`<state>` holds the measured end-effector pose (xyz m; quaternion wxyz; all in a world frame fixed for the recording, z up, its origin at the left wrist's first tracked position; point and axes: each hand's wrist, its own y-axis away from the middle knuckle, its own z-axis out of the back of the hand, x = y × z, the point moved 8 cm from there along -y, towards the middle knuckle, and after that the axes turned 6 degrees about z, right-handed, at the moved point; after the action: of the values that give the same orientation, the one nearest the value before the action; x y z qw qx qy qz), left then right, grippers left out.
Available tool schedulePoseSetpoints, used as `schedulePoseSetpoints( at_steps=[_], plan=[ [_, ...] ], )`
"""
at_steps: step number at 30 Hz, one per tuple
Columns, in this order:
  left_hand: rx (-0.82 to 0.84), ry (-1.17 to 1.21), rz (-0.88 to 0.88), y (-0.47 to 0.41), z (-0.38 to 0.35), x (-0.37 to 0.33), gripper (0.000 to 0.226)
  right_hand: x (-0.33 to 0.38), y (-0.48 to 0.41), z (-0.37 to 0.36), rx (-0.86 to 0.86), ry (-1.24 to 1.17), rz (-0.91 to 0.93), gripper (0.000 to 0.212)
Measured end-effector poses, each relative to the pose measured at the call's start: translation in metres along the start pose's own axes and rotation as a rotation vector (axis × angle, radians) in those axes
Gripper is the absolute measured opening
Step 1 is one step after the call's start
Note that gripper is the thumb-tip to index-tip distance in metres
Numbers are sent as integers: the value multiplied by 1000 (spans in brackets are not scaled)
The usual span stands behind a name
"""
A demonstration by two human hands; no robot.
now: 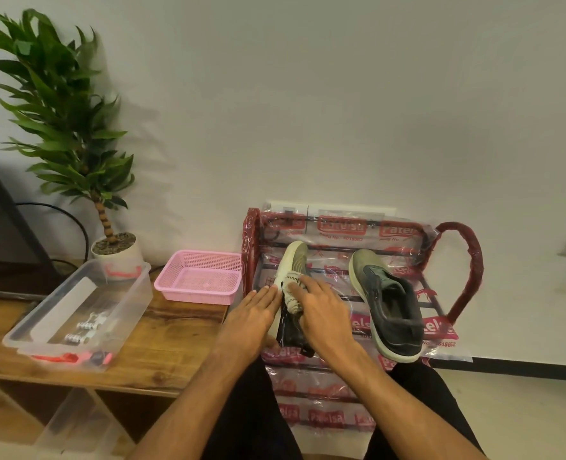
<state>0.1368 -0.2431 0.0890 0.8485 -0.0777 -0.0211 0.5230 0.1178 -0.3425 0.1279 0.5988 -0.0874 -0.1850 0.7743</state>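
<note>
In the middle of the frame the shoe lies tilted on its side on the top of the plastic-wrapped rack. The left hand is wide, with straight fingers laid against the sole edge; the right hand lies flat, pressing a pale cloth onto the upper. The cloth is pressed rather than gripped, so a hard stroke could slide it off; the wrap looks slick, so the shoe could skid toward the wall or drop between the bars. Right of centre the second shoe overhangs the rack's near edge; the right forearm could knock it down. At left, a pink basket, a clear box and a plant stand on the wooden surface, apart from the work.
</note>
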Motion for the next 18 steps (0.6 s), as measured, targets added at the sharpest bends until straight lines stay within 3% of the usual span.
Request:
schedulePoseSetpoints(
  at_steps=[6,10,18],
  plan=[
    [-77,-51,18,9,-7,1,92,16,15,-31,50,-6,-49,69],
    [-91,30,-17,10,-6,1,92,17,33,-37,85,41,22,80],
    [-73,20,-62,6,0,1,86,17,18,-43,148,108,-24,75]
  ],
)
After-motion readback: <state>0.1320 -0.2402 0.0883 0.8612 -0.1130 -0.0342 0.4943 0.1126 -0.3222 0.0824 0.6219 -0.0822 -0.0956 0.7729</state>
